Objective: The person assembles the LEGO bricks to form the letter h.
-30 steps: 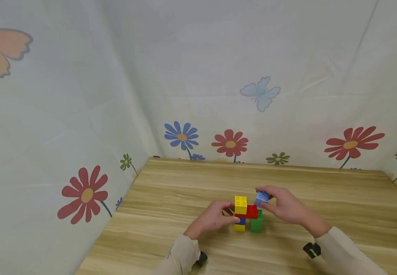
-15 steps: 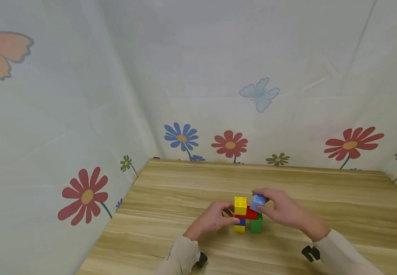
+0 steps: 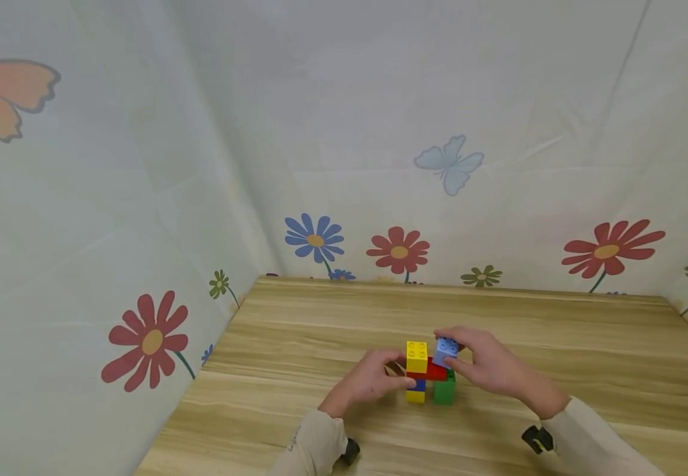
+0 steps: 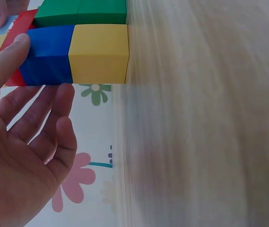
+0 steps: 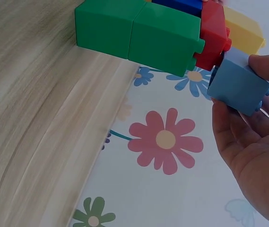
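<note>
My left hand (image 3: 370, 377) grips the left column of a toy building-brick structure, thumb on the dark blue brick (image 4: 49, 54) beside the red one. That column has a yellow brick (image 4: 99, 54) at the bottom, then dark blue, the red brick (image 3: 437, 371) and another yellow brick (image 3: 417, 357) on top. Two green bricks (image 5: 134, 33) form the right column; red bridges across to it. Between thumb and fingers my right hand (image 3: 487, 363) pinches a light blue brick (image 5: 240, 82). It is tilted at the red brick's right end; whether their studs engage, I cannot tell.
The structure stands on a wood-grain table (image 3: 320, 317). Behind and to the left hangs a pale cloth (image 3: 344, 99) printed with flowers and butterflies. Dark wrist devices are on both sleeves, such as the one at the right cuff (image 3: 538, 439).
My right hand has moved the light blue brick left and slightly down, onto or just above the red brick. The left hand keeps its hold on the left column.
</note>
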`<act>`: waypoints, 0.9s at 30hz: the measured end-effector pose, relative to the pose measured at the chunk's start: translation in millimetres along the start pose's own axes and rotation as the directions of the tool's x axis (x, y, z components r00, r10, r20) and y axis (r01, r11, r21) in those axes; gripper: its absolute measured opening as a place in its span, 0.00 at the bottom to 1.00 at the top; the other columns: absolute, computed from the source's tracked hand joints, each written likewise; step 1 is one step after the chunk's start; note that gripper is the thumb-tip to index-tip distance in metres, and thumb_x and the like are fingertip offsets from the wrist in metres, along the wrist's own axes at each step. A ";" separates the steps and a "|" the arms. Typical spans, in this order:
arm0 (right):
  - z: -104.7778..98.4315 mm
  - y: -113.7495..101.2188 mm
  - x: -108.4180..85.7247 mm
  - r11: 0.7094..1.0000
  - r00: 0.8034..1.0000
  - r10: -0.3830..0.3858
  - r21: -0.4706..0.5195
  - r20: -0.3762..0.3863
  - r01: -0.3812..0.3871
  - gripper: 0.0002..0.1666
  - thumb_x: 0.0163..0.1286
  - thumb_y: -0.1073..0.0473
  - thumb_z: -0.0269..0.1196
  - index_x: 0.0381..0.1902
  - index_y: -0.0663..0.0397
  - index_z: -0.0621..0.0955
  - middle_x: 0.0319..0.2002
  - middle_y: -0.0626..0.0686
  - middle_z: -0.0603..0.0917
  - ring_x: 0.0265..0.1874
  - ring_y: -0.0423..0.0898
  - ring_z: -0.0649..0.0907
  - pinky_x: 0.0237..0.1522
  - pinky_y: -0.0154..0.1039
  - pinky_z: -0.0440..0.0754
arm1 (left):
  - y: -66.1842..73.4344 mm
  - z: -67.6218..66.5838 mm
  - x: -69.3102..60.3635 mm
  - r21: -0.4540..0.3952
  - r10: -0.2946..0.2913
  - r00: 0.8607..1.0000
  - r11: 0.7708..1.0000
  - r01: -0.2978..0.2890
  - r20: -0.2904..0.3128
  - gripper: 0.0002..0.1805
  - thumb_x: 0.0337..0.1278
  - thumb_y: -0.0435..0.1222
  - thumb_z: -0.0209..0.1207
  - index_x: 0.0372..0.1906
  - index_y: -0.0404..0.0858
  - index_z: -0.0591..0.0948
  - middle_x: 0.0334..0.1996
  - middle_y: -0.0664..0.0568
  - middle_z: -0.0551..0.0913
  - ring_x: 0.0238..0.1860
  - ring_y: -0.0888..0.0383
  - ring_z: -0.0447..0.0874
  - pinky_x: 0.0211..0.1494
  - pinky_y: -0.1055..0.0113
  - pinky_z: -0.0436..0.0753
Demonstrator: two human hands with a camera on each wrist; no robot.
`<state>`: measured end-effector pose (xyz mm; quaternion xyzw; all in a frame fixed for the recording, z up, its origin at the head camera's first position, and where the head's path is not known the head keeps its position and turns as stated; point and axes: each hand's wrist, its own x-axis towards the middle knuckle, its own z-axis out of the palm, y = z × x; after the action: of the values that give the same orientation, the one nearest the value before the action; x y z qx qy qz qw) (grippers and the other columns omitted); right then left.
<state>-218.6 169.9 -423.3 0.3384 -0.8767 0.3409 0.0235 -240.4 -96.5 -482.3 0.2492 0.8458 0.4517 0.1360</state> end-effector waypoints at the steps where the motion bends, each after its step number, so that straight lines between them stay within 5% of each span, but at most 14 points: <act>1: -0.3 -0.3 -0.1 1.000 1.000 -0.003 -0.004 0.002 0.003 0.26 0.72 0.67 0.69 0.66 0.67 0.78 0.58 0.64 0.85 0.48 0.51 0.85 0.53 0.56 0.86 | -0.1 0.3 0.0 0.002 0.005 1.000 1.000 -0.005 0.000 0.14 0.70 0.38 0.70 0.56 0.40 0.87 0.48 0.59 0.88 0.45 0.66 0.83 0.52 0.70 0.82; 27: 3.6 -1.0 -1.0 0.999 0.999 -0.040 -0.006 0.014 0.040 0.26 0.74 0.66 0.68 0.66 0.68 0.78 0.58 0.64 0.85 0.45 0.45 0.83 0.49 0.51 0.88 | 2.1 -0.7 -1.3 0.004 -0.006 1.000 1.000 0.006 -0.001 0.13 0.70 0.38 0.69 0.55 0.40 0.87 0.47 0.59 0.88 0.44 0.66 0.83 0.52 0.70 0.82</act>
<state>-216.5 167.7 -425.7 0.3582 -0.8711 0.3352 0.0251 -239.0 -96.7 -480.1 0.2466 0.8474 0.4499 0.1366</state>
